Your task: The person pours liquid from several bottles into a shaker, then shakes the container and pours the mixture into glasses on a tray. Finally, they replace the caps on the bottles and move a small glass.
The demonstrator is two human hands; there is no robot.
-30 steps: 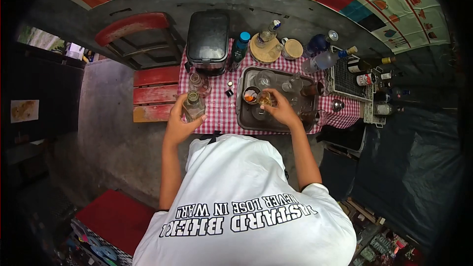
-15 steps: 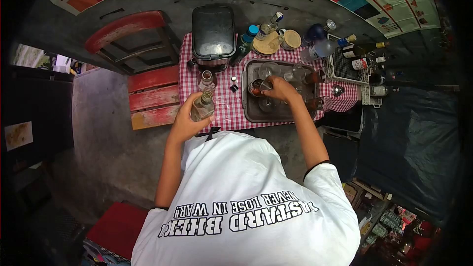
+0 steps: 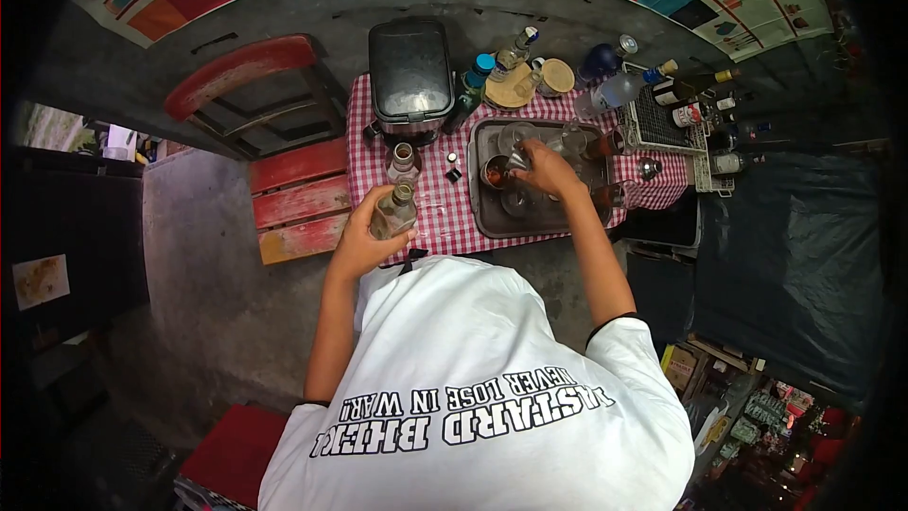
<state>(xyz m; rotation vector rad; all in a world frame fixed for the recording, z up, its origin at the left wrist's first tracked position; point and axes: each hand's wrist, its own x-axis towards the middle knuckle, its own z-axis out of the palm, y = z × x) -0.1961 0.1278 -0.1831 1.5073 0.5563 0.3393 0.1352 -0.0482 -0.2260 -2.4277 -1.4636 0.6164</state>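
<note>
My left hand (image 3: 361,244) is wrapped round a clear glass bottle (image 3: 395,218) with an uncapped mouth, held at the table's near left edge. Just beyond it stands a second open clear bottle (image 3: 404,161). Over the dark tray (image 3: 487,218), the fingers of my right hand (image 3: 550,170) close on a small, shiny cup-like thing (image 3: 517,160), partly hidden by them. Right beside that sits a glass with reddish-brown contents (image 3: 495,171). Several clear glasses stand around my right hand on the tray, along with a reddish-brown glass (image 3: 607,145) at its right side.
A black-lidded bin (image 3: 410,71) stands at the back left of the checked tablecloth (image 3: 440,218). Behind the tray are a blue-capped bottle (image 3: 470,95) and round wooden boards (image 3: 511,87). A wire rack (image 3: 662,123) with several bottles is at right; a red chair (image 3: 301,185) at left.
My right hand has lifted slightly and shifted a little right, so the thing in its fingers shows more beside the reddish-brown glass. My left hand keeps hold of the bottle. The view has shifted slightly.
</note>
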